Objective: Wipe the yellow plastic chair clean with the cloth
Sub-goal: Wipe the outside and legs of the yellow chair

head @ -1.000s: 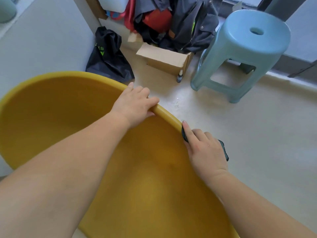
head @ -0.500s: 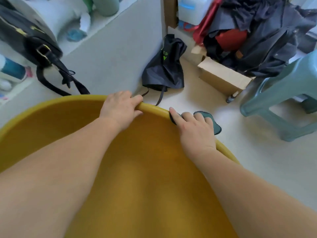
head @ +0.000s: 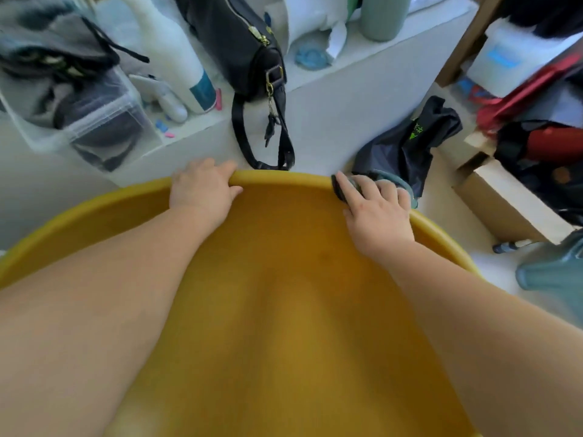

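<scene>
The yellow plastic chair (head: 284, 310) fills the lower half of the view, its smooth, matte shell curving up to a rounded, rolled rim that arcs from the left edge to the lower right.

The left hand (head: 202, 190) sits on the top of the rim. Its grip is closed on the chair, fingers curled over the far side and thumb on the inner face. The right hand (head: 378, 212) lies further right along the same rim. Its grip is clamped on a dark grey-teal cloth (head: 397, 184), thumb on the inner side and fingers draped over the outer side, so that the soft cloth is folded over the edge. A bare stretch of rim separates the two hands.

Behind that stretch hangs the looped strap of a black leather-like handbag (head: 249, 52), which rests on a pale ledge (head: 331, 77); the loop reaches just to the rim. A crumpled dark fabric bag with green print (head: 407, 146) lies on the floor just beyond the right hand. Pale floor (head: 441, 216) stays open between the chair and a brown cardboard box (head: 504, 203). A blue-green plastic stool (head: 555, 272) stands near the rim at the right edge. On the ledge to the left are a clear plastic storage box (head: 104, 127) and a white bottle with a teal label (head: 186, 67).
</scene>
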{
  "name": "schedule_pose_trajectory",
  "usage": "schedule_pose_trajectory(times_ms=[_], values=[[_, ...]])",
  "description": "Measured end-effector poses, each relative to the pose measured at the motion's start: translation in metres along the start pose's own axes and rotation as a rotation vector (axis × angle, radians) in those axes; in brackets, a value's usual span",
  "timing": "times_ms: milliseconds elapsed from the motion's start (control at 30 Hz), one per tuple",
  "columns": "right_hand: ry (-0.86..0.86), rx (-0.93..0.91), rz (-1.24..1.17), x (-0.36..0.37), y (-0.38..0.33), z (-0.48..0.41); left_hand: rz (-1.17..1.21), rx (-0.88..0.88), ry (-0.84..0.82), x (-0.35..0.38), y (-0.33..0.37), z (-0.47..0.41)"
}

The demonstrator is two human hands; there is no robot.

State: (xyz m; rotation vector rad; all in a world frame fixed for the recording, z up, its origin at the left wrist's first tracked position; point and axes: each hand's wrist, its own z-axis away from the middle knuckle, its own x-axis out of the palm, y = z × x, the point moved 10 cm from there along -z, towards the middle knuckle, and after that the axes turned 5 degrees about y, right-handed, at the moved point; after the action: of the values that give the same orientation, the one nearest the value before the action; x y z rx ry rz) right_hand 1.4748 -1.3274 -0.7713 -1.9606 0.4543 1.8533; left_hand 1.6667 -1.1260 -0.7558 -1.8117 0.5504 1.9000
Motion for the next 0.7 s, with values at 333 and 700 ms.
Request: schedule_pose_trajectory(times_ms=[333,700], values=[[0.043,0.052,-0.041,0.015,-0.04,-0.005,0.042,-0.191,-0.011,0.025,-0.022,0.007],[0.067,-0.149,-0.036,0.026,-0.045,-0.014,0.027,-0.28,-0.005,0.026,-0.029,0.005]])
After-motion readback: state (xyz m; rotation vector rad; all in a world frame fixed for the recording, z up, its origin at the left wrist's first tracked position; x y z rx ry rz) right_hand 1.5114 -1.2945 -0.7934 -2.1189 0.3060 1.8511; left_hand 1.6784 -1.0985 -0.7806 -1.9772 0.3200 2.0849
